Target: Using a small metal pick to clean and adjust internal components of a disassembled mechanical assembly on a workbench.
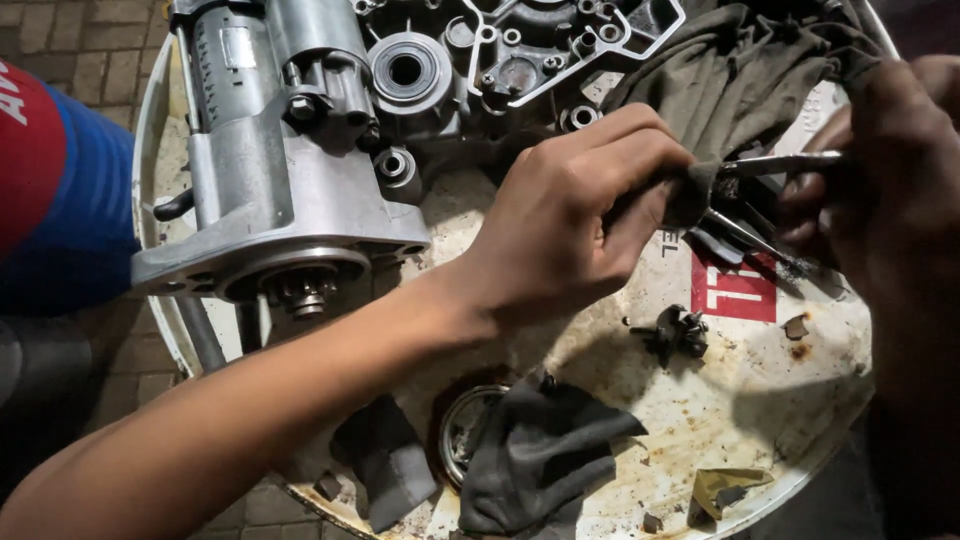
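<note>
Pliers (770,165) held in the right hand (890,170), their metal jaws pointing left and meeting a small dark part (690,195) pinched between thumb and fingers of the left hand (575,225). Both hands are closed around what they hold; whether the pliers actually bite the part or only touch it cannot be told, since the fingers cover the contact. A second thin metal tool or handle (750,238) runs down and right just below the pliers.

The work appears to be mid-way: the part is up off the surface, between the two hands, not yet set down or fitted anywhere. It lies at the fingertips of the left hand and directly at the pliers' tip, above the right half of a stained white drum lid (760,400) serving as bench.

On the lid: an engine case (300,170) at upper left, its shaft end facing the viewer; a grey rag (740,80) at upper right; a small dark gear-like piece (678,332) lying loose below the hands; a dark rag (540,450) partly over a round ring (462,430) at the near edge. A red-and-blue sleeve (50,190) shows at far left.
</note>
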